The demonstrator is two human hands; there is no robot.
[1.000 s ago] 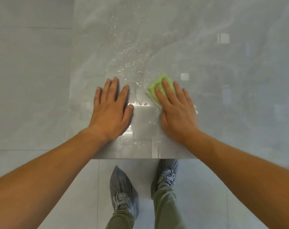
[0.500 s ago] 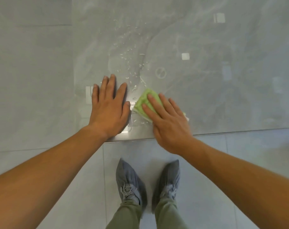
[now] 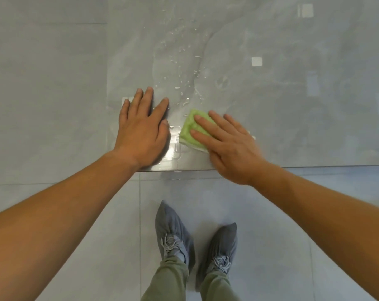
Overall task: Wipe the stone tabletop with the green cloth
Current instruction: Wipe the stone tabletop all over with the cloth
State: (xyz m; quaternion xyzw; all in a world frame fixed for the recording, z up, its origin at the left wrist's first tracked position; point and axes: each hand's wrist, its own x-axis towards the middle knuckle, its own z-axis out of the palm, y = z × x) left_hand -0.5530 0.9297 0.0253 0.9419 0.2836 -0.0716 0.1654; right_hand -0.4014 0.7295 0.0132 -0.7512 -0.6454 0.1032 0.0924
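A folded green cloth (image 3: 189, 131) lies flat on the grey stone tabletop (image 3: 292, 94) near its front edge. My right hand (image 3: 227, 146) presses down on the cloth with fingers spread, covering its right part. My left hand (image 3: 143, 129) rests flat on the tabletop just left of the cloth, palm down, fingers apart, holding nothing. Water droplets (image 3: 182, 68) are scattered on the stone beyond both hands.
The tabletop's left edge (image 3: 107, 61) and front edge (image 3: 314, 166) border a grey tiled floor (image 3: 43, 105). My feet in grey shoe covers (image 3: 173, 235) stand below the front edge. Ceiling lights reflect on the stone (image 3: 256, 61).
My right hand has slid the cloth back toward the table's front edge and a little left, nearer my left hand. The left hand stays flat in place.
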